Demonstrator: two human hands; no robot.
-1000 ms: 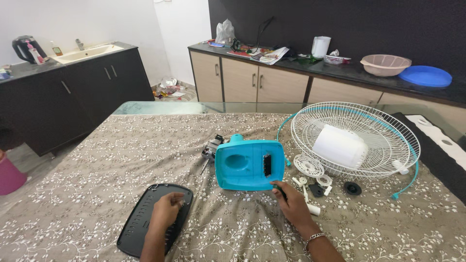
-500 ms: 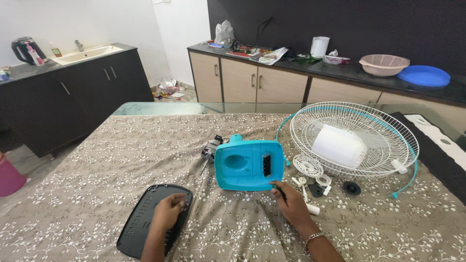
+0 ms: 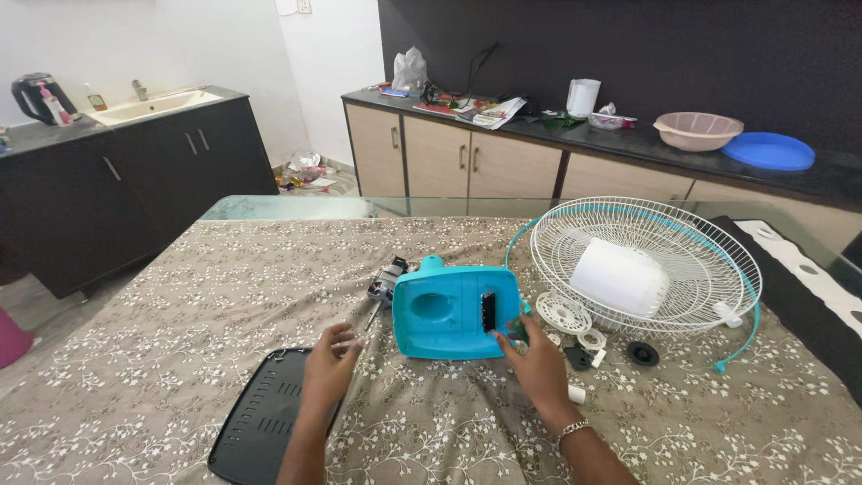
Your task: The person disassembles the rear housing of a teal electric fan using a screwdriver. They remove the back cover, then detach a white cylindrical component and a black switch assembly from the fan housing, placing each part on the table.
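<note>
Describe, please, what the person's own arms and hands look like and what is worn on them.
Both forearms are bare, with no sleeves in view and no gloves. The right hand has a thin silver chain bracelet at the wrist. The left hand and its wrist carry nothing that shows.

Turquoise fan housing point(image 3: 453, 313) at the right hand point(image 3: 537, 364); black slotted panel point(image 3: 266, 420) under the left hand point(image 3: 329, 368); beige floral tablecloth point(image 3: 180, 314); white wire grille point(image 3: 643, 266).

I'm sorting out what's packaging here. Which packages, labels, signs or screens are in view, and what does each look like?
Plastic bag: on the far counter's left end, whitish, crumpled, knotted at the top.
Papers: on the same counter, flat, white with coloured print.
Small bottle: by the kettle on the dark sink counter, white and pink.
No signs or screens show.
</note>
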